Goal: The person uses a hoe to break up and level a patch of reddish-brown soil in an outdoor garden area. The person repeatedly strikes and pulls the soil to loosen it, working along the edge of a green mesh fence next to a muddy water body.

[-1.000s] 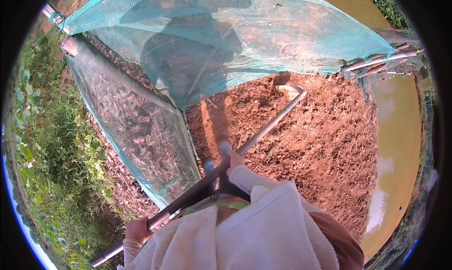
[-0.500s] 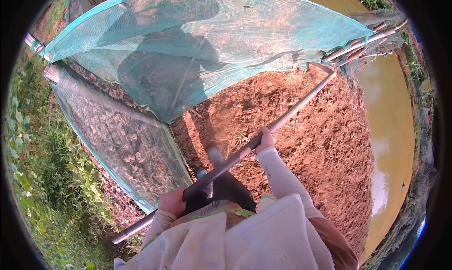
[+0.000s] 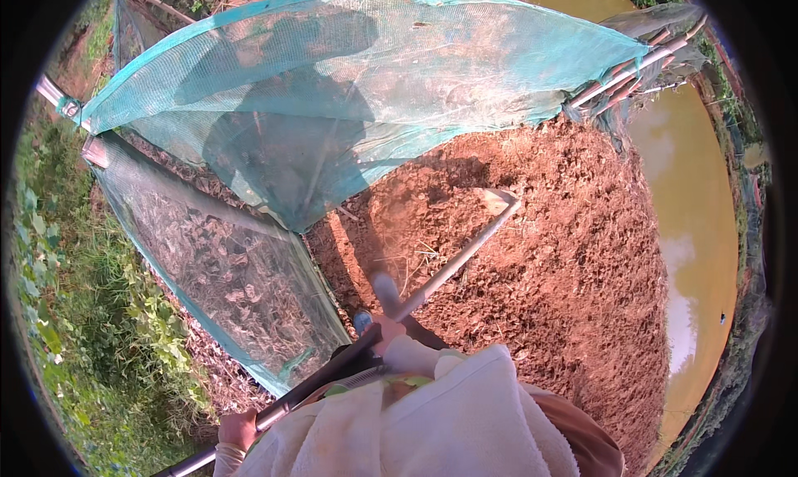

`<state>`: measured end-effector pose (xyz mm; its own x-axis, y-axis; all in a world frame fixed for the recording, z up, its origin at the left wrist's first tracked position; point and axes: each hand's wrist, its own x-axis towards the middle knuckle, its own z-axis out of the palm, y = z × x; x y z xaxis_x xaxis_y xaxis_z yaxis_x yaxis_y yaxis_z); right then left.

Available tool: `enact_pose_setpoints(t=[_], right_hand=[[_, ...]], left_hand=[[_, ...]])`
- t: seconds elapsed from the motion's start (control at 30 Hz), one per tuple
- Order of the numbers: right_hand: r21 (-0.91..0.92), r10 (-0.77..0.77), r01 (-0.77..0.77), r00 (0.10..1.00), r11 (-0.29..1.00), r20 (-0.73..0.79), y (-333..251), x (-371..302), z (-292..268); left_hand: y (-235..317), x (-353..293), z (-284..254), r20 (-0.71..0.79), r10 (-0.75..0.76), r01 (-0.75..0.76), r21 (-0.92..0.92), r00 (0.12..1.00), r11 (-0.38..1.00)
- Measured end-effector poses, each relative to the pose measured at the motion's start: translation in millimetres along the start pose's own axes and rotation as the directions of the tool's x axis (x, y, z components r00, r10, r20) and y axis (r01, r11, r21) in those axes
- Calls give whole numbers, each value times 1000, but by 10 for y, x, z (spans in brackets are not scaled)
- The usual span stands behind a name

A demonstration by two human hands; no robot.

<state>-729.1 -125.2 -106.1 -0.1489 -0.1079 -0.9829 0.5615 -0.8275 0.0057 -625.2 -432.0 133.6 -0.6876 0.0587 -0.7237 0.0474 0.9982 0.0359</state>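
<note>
Gripping hoe (image 3: pixel 332 367) with left hand (image 3: pixel 238 429), fingers wrapped round near lower left edge of view; clasping shaft (image 3: pixel 453 265) higher up with right hand (image 3: pixel 387 331), also closed. Drew both hands down and leftward within past half second, bringing blade (image 3: pixel 499 200) away from poles (image 3: pixel 619 82) and green net (image 3: pixel 465 61), back over brown soil (image 3: pixel 573 269); cannot tell whether touching or hovering. Suggests pulling stroke across soil, judging by that shift.
</note>
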Motion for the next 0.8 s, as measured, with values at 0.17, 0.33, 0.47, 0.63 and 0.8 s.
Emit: enact_pose_setpoints(t=[0.17, 0.33, 0.47, 0.63, 0.8], right_hand=[[-169, -208, 207, 978, 964, 14, -642, -165, 57], [-34, -560, 561, 828, 827, 19, -1859, -288, 338], [-168, -559, 554, 829, 815, 19, -2029, 53, 393], [-325, -439, 397, 896, 858, -63, -665, 450, 202], [-361, -433, 637, 748, 681, 503, 266, -56, 24]], left_hand=[[177, 423, 376, -75, -23, -1, -302, 997, 953], [1207, 1234, -10, -4, 96, -93, -276, 995, 957], [1359, 1358, -111, 5, 143, -130, -401, 990, 907], [558, 522, -37, 272, -50, 112, -220, 961, 969], [-270, -305, 88, 150, -119, 161, -304, 981, 939]])
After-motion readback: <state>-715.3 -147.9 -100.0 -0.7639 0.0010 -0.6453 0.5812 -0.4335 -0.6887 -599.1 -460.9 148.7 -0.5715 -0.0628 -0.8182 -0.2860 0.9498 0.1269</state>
